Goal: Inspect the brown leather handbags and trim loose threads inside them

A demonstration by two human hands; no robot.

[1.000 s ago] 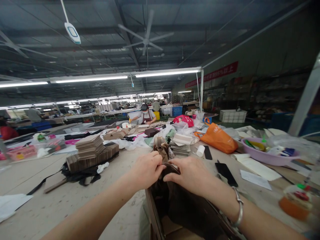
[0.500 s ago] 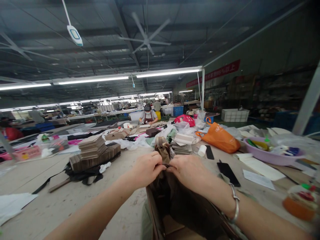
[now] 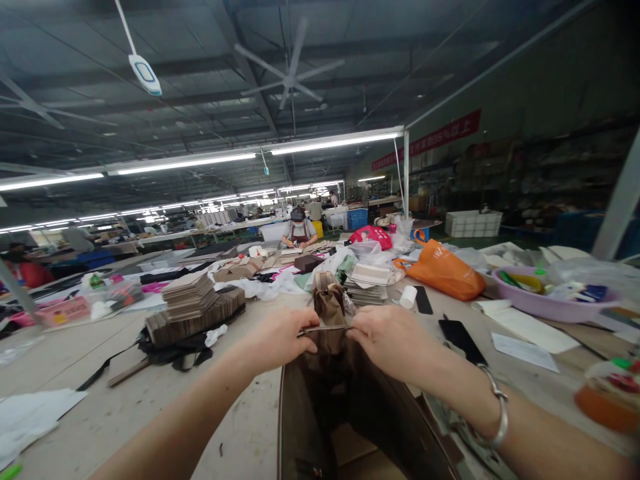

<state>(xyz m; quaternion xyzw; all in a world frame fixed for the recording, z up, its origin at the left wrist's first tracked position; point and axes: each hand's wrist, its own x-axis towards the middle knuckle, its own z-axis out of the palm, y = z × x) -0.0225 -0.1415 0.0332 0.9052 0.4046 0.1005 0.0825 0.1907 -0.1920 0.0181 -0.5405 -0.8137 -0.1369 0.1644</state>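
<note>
A dark brown bag (image 3: 300, 420) stands open before me, its inside facing up and a tan piece showing at the bottom. My left hand (image 3: 283, 337) pinches the left end of its far rim between thumb and fingers. On the right end of that same edge, my right hand (image 3: 387, 337) is closed in a pinch. Between the two hands the edge runs nearly straight. Just beyond it a lighter brown fabric part (image 3: 329, 303) stands up. The fingertips of my right hand are partly hidden.
Stacked brown pieces (image 3: 187, 297) lie at the left on the worktable (image 3: 235, 427). To the right are a white roll (image 3: 408, 297), a black phone (image 3: 463, 341), an orange bag (image 3: 445, 270) and a purple basin (image 3: 545, 307). A co-worker (image 3: 299, 230) sits across the table.
My hands have moved apart along the bag's rim, the left one leftward and the right one slightly rightward. The edge between them is now stretched out and the bag's mouth looks wider.
</note>
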